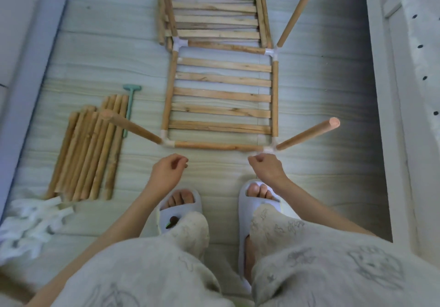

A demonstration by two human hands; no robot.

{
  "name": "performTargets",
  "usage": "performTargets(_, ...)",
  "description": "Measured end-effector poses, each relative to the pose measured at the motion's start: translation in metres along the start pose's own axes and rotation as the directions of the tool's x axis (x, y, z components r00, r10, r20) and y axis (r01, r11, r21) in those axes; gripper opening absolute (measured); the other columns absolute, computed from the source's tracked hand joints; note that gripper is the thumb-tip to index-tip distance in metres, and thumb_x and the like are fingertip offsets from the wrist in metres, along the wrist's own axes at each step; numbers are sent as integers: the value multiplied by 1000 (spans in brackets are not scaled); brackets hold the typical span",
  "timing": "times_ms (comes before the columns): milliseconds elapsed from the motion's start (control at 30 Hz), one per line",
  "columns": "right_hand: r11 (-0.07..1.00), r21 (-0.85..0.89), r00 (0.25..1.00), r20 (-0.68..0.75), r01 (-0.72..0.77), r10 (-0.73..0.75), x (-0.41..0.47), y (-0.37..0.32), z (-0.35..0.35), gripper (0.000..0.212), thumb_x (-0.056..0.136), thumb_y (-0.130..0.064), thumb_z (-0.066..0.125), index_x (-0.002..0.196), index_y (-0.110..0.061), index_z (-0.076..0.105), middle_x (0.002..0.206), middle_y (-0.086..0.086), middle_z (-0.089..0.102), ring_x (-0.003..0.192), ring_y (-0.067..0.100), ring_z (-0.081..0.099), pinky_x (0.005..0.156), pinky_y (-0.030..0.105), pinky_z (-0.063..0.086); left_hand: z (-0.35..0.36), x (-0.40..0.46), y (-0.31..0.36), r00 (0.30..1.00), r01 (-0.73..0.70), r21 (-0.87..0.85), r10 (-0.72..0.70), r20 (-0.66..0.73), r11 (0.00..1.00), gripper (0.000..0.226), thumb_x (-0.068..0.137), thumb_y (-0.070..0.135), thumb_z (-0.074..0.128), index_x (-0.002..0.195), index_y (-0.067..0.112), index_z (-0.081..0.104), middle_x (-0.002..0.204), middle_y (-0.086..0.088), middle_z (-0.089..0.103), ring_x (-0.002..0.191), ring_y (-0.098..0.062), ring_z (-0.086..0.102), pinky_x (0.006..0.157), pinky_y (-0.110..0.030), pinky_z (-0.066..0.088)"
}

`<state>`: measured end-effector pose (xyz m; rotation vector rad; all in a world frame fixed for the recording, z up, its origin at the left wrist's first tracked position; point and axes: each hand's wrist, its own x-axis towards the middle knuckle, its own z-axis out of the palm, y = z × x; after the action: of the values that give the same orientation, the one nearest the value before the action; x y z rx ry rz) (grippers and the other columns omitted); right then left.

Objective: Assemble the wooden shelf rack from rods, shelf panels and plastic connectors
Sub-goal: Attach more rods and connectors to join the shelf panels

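Seeing both grips empty, left hand (167, 172) and right hand (266, 167) loosely curled just short of the floor-laid shelf frame (221, 97), I judge its upright rods (308, 134) could lean out of unseated connectors (267, 149).

Both bare forearms reach forward and downward from the body, converging a little. The left hand (167, 171) hangs with fingers loosely curled, holding nothing. The right hand (266, 167) is likewise loosely curled and empty, knuckles up, well apart from the left.
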<state>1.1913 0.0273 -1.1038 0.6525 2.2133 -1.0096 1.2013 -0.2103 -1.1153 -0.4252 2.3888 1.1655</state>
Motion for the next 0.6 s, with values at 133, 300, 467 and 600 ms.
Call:
performTargets(133, 880, -350, 945, 180, 322, -274, 13, -25, 25, 40, 99, -24, 41, 135, -8, 46, 132, 12, 54, 122, 28, 47, 97, 33, 36, -33, -15, -4, 911, 71, -351, -204, -358, 934, 36, 88, 27, 64, 117, 17, 45, 106, -2, 55, 100, -18, 57, 85, -28, 47)
performTargets(300, 543, -585, 797, 402, 602, -451, 39, -51, 57, 53, 99, -21, 38, 149, -16, 19, 152, 13, 26, 138, 29, 28, 110, 38, 26, -51, 4, 43, 897, -233, -497, -13, -442, 836, 16, 88, 21, 65, 98, 15, 53, 99, -2, 59, 94, 0, 59, 85, -11, 42)
performTargets(467, 408, -632, 752, 557, 659, -353, 54, -46, 81, 66, 100, -22, 36, 150, -12, -5, 159, 6, -8, 146, 24, -3, 118, 39, 4, -42, 37, 46, 805, -297, -523, -85, -587, 799, 48, 98, 27, 45, 57, 4, 49, 49, -2, 44, 47, -3, 44, 58, -6, 40)
performTargets(600, 381, -628, 734, 582, 679, -349, 56, -38, 82, 69, 99, -22, 38, 149, -9, -8, 157, 6, -15, 146, 24, -10, 116, 38, -2, -38, 40, 26, 849, -338, -480, 43, -526, 809, 46, 92, 31, 41, 47, 19, 42, 39, 14, 43, 43, 0, 39, 56, -19, 36)
